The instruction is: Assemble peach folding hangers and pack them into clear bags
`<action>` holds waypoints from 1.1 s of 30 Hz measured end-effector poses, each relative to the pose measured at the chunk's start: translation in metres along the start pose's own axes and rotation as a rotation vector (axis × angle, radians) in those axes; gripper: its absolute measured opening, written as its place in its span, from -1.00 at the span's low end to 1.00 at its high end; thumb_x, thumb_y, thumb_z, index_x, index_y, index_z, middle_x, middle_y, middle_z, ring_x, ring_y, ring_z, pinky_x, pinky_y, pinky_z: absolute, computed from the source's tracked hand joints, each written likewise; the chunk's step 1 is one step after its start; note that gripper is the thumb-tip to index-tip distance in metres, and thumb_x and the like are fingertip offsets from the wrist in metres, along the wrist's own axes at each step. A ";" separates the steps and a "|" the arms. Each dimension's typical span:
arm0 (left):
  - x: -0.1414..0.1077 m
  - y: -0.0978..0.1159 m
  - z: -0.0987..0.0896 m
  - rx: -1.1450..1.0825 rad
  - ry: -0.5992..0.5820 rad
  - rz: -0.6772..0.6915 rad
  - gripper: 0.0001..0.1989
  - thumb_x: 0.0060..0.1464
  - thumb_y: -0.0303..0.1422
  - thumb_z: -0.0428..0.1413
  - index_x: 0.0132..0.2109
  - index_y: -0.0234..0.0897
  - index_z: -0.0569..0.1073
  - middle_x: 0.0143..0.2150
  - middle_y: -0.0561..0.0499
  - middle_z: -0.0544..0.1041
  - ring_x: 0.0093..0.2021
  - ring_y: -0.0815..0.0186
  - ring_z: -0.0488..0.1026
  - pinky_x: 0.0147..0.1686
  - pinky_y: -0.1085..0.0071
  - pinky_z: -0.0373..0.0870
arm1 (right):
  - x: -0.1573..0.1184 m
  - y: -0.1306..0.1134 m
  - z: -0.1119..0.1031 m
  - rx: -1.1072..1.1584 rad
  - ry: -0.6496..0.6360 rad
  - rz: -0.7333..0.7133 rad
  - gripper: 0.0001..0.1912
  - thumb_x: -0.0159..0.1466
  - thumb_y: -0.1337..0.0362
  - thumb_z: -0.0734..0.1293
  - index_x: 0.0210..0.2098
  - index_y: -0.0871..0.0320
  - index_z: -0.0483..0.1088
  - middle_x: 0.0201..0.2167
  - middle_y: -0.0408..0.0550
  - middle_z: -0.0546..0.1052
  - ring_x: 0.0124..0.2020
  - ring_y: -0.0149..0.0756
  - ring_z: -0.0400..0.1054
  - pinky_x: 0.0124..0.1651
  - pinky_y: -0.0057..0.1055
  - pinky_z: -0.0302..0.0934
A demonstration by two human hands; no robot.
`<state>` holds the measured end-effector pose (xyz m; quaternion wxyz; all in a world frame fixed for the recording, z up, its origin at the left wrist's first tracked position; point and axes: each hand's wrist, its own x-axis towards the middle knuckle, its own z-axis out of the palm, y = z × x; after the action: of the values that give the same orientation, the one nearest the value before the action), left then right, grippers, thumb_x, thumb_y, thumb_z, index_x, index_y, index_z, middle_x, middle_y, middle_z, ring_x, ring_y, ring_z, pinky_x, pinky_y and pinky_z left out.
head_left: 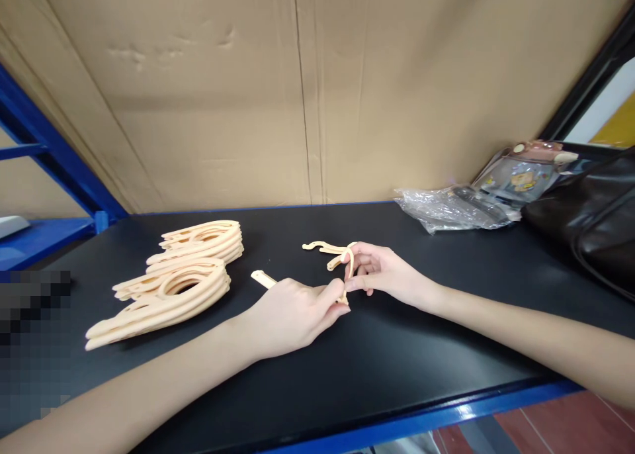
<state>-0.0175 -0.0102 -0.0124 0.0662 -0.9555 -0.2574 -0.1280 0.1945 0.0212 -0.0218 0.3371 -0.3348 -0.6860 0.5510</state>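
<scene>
Both hands meet over the middle of the black table, holding cream-coloured plastic parts. My left hand [295, 315] is closed around one part, whose flat end [262, 278] sticks out behind the knuckles; the rest is hidden in the fingers. My right hand [380, 275] pinches a curved cream piece [352, 263] between thumb and fingers. A thin hooked arm [320, 246] and a short flat arm reach out to the left of the right fingertips. The fingertips of both hands nearly touch, and how the parts join there is hard to see.
Two stacks of similar cream pieces, a rear one [198, 243] and a front one [163, 298], lie at the left on the table [421, 368]. Clear plastic packaging [456, 209] and a dark leather bag [590, 219] are at the right. Cardboard [223, 96] stands behind.
</scene>
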 end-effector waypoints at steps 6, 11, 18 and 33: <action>-0.001 0.001 0.002 -0.013 -0.004 -0.005 -0.78 0.41 -0.31 -0.25 -0.23 -0.23 0.17 -0.46 0.10 0.52 -0.55 0.32 0.49 -0.65 0.47 0.20 | 0.000 0.001 0.001 -0.028 0.034 0.020 -0.65 0.07 0.17 0.49 -0.28 0.14 0.30 -0.31 -0.15 0.46 -0.43 -0.48 0.31 -0.48 -0.54 0.20; -0.002 0.003 0.003 0.009 0.052 0.008 -0.71 0.42 -0.26 -0.30 -0.27 -0.23 0.15 -0.49 0.10 0.49 -0.57 0.34 0.48 -0.66 0.49 0.16 | -0.001 0.001 0.002 -0.020 0.022 -0.012 -0.67 0.04 0.29 0.50 -0.28 0.17 0.32 -0.13 -0.09 0.46 -0.47 -0.56 0.28 -0.40 -0.51 0.26; -0.002 0.003 0.005 0.025 0.001 -0.001 -0.74 0.41 -0.25 -0.27 -0.26 -0.23 0.13 -0.46 0.09 0.51 -0.57 0.31 0.49 -0.68 0.47 0.14 | -0.004 -0.005 0.005 -0.035 0.029 -0.019 -0.66 0.05 0.22 0.50 -0.23 0.18 0.40 -0.14 -0.08 0.40 -0.45 -0.53 0.33 -0.49 -0.54 0.27; 0.000 0.005 -0.003 -0.167 -0.076 -0.121 -0.79 0.33 -0.25 -0.02 -0.23 -0.19 0.09 -0.54 0.21 0.41 -0.66 0.36 0.39 -0.68 0.52 0.07 | -0.002 -0.002 -0.006 0.112 -0.173 0.094 -0.75 0.06 0.25 0.50 -0.35 0.20 0.39 -0.46 -0.17 0.54 -0.66 -0.53 0.35 -0.55 -0.53 0.21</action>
<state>-0.0155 -0.0148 -0.0097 -0.0313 -0.9445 -0.3054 -0.1165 0.2004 0.0221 -0.0189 0.2684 -0.2985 -0.6642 0.6306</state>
